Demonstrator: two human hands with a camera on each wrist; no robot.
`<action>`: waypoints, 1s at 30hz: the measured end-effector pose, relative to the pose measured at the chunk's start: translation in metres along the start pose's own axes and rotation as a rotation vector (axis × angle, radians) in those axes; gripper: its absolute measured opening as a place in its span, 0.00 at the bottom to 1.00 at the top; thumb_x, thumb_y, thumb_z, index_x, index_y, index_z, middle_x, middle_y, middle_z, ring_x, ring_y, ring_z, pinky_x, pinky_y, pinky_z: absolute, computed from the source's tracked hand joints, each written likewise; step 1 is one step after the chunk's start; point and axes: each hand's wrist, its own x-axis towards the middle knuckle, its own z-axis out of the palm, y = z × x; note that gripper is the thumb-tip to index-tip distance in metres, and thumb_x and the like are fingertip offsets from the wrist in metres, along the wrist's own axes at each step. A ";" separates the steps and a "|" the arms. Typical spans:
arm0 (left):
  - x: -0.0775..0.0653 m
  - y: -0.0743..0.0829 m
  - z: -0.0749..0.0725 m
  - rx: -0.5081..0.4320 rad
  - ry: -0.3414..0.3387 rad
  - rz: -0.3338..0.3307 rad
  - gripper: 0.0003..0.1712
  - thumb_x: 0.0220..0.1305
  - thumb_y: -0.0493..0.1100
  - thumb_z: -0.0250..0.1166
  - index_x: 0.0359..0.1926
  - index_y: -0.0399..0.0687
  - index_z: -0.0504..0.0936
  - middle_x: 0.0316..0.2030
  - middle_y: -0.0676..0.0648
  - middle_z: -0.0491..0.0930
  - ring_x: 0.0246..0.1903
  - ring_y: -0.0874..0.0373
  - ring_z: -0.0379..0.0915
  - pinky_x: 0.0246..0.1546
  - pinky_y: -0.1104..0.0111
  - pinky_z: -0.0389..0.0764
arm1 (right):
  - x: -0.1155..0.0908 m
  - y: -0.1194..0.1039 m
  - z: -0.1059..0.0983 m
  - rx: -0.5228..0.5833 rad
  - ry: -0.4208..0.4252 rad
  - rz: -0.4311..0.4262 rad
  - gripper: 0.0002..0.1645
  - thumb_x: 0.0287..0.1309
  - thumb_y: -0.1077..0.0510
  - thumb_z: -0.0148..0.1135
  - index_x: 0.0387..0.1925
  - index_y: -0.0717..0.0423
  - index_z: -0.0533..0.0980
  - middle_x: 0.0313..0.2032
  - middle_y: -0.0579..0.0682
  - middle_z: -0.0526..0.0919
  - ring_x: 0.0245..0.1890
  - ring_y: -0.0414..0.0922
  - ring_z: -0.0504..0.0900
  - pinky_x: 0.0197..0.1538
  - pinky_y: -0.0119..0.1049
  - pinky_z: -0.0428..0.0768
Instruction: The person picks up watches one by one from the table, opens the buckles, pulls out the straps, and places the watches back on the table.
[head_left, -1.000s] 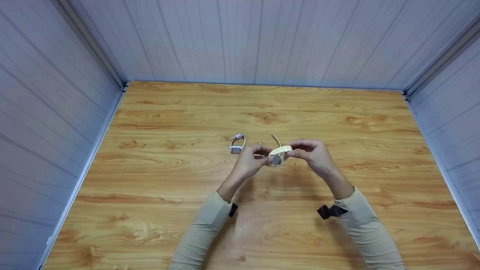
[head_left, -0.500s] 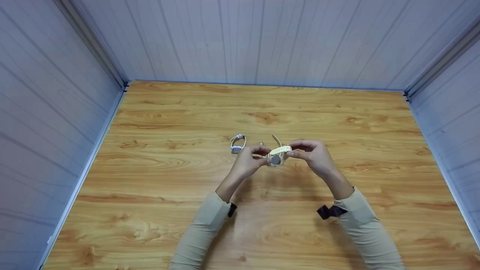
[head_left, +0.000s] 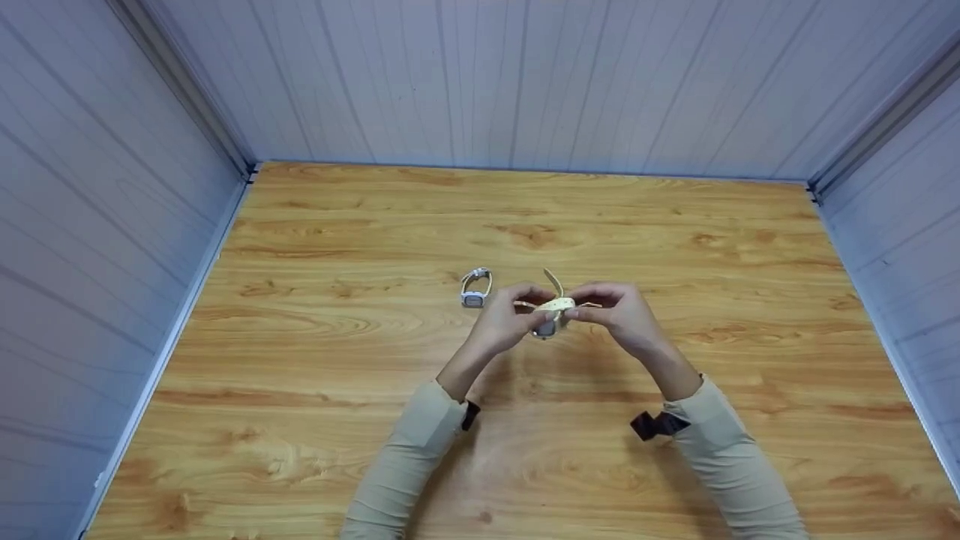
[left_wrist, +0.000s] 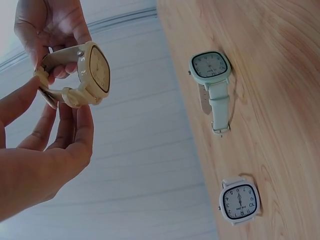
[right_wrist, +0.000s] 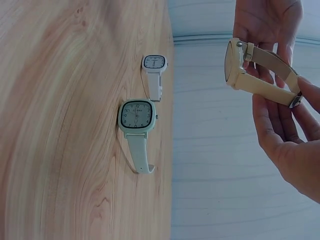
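Between my two hands is a cream-yellow wristwatch (head_left: 557, 304), held above the table with its back toward the head camera. My left hand (head_left: 501, 322) pinches the strap from the left. From the other side my right hand (head_left: 626, 319) grips the same strap near the buckle (right_wrist: 296, 101). In the left wrist view the strap bends into a loop behind the square dial (left_wrist: 100, 70). Fingertips cover the place where the strap ends meet, so I cannot tell whether it is fastened.
A white watch (head_left: 473, 300) stands on the wooden table (head_left: 360, 360), left of the hands. A mint-green watch (left_wrist: 210, 66) lies beyond the hands, partly hidden in the head view. Pale panel walls (head_left: 480, 82) enclose the back and sides.
Both hands have come closer together on the yellow watch's strap, the right hand shifting slightly left. The watch has turned a little. The other watches stay put.
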 end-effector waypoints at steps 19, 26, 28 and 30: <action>0.002 0.002 0.003 0.021 0.034 0.050 0.10 0.57 0.35 0.64 0.39 0.35 0.80 0.36 0.43 0.81 0.36 0.58 0.76 0.41 0.70 0.76 | 0.002 -0.002 0.003 -0.009 0.045 0.042 0.15 0.48 0.69 0.65 0.38 0.77 0.74 0.34 0.54 0.81 0.36 0.46 0.79 0.41 0.37 0.78; 0.002 0.004 0.005 0.031 0.041 0.037 0.11 0.56 0.40 0.66 0.38 0.37 0.81 0.35 0.46 0.81 0.35 0.59 0.77 0.40 0.67 0.77 | 0.002 0.000 0.003 -0.048 0.014 0.013 0.13 0.51 0.68 0.63 0.38 0.75 0.75 0.34 0.54 0.81 0.37 0.47 0.79 0.41 0.36 0.78; 0.002 0.004 0.005 0.034 0.038 0.028 0.11 0.56 0.41 0.66 0.38 0.38 0.81 0.35 0.47 0.81 0.35 0.59 0.77 0.40 0.66 0.77 | 0.002 0.000 0.003 -0.053 0.011 0.007 0.13 0.50 0.68 0.64 0.37 0.74 0.75 0.34 0.54 0.80 0.38 0.47 0.79 0.41 0.37 0.78; 0.002 0.003 0.006 0.038 0.039 0.029 0.11 0.56 0.41 0.66 0.37 0.38 0.81 0.35 0.47 0.81 0.35 0.59 0.76 0.40 0.66 0.77 | 0.002 -0.001 0.004 -0.055 0.008 0.005 0.13 0.50 0.67 0.64 0.37 0.74 0.75 0.34 0.55 0.80 0.38 0.47 0.79 0.41 0.37 0.78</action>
